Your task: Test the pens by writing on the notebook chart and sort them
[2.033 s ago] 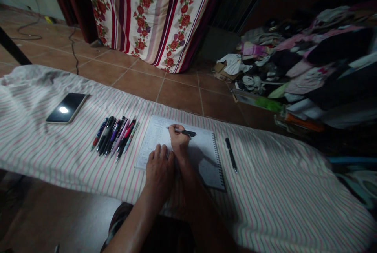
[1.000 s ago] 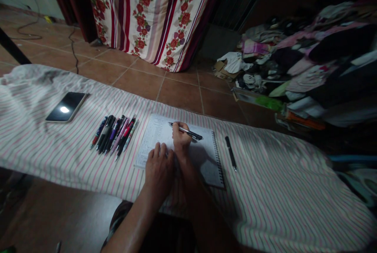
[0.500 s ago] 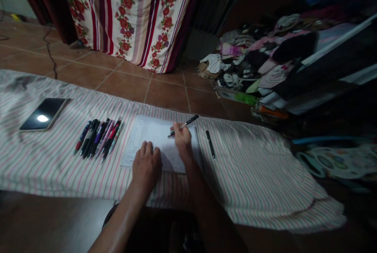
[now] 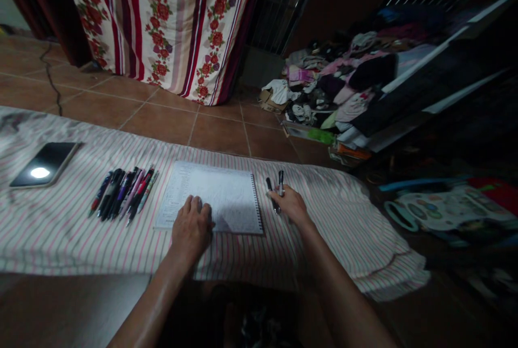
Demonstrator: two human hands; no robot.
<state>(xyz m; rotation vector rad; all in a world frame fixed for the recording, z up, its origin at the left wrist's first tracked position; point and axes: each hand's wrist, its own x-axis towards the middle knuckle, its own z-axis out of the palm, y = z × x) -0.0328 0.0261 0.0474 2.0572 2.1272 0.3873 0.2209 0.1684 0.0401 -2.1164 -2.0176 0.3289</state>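
A spiral notebook [image 4: 232,191] with handwriting on its page lies on the striped cloth [image 4: 335,218]. My left hand [image 4: 191,227] rests on the lower part of the page, its fingers lying fairly flat and holding nothing. To the right of the spiral binding, my right hand [image 4: 293,204] is closed around a pen [image 4: 281,177] that points up and away. Against the cloth beside that hand is a second, dark pen [image 4: 268,183], partly behind the fingers. Whether the fingers also grip this one is unclear.
Several pens [image 4: 123,194] lie in a row left of the notebook. Farther left is a phone [image 4: 44,164] with a bright reflection. Beyond the cloth are a tiled floor [image 4: 162,121], a flowered curtain [image 4: 182,29] and a heap of clothes [image 4: 324,78].
My right hand has moved from the page to the right, carrying its pen over to the dark pen on the cloth. My left hand stays on the notebook. The view has shifted slightly.
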